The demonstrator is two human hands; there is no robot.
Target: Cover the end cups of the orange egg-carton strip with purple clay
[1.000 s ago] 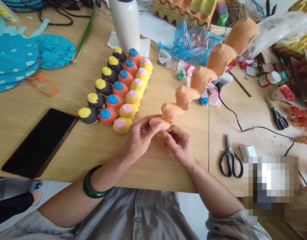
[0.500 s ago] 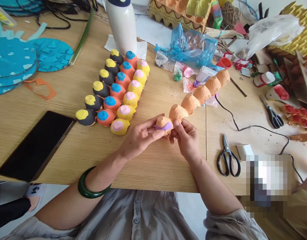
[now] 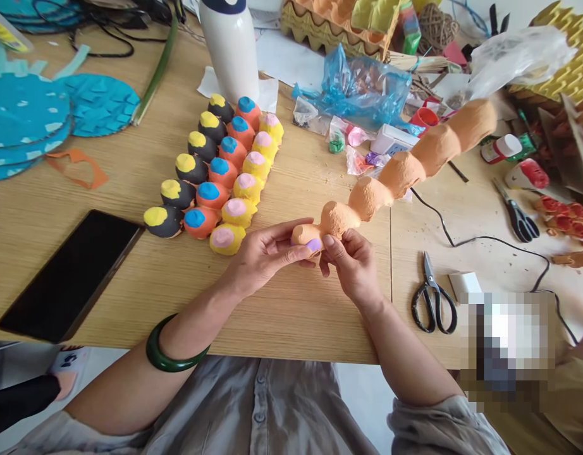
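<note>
Three rows of painted cups point(image 3: 220, 174) stand on the wooden tabletop point(image 3: 291, 328) to your left of centre: one black with yellow tops, one orange with blue, one yellow with pink. Near them lies a dark phone point(image 3: 71, 275), close to the edge on your side. Behind the rows is a white flask point(image 3: 229, 57), and farther back you have egg trays point(image 3: 334, 31) and a crumpled blue plastic bag point(image 3: 362, 88). Black-handled scissors point(image 3: 434, 306) rest on your right beside a small white block point(image 3: 465, 287), with a dark cord point(image 3: 490, 240) curving past beyond them.

Both your forearms reach in over the near edge, and your hands meet at the middle, raised above the wood. Between them is the orange strip point(image 3: 400, 174) of six cups, slanting up and away to your right. Your left hand point(image 3: 260, 262) has its fingers and thumb closed around the nearest cup, by a purple patch point(image 3: 314, 244). Your right hand point(image 3: 358, 265) pinches the strip just beside it, thumb on top and fingers curled.
</note>
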